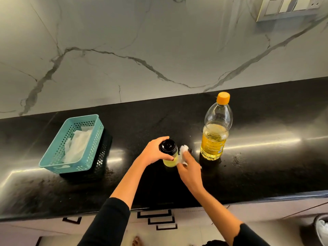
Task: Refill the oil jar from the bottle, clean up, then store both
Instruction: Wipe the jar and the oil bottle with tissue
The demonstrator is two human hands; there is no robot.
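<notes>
A glossy black stone countertop beneath a veined marble wall; clear plastic oil bottle, perforated teal plastic basket holding crumpled paper tissue

A black polished tabletop runs along a white marble wall veined in grey, with a switch panel set in the wall at the upper right. On the left of the tabletop stands a teal perforated basket holding crumpled white tissues. Below the tabletop's front edge lie pale floor tiles with black rectangular outlines, and a round container sits at the lower right.
</notes>
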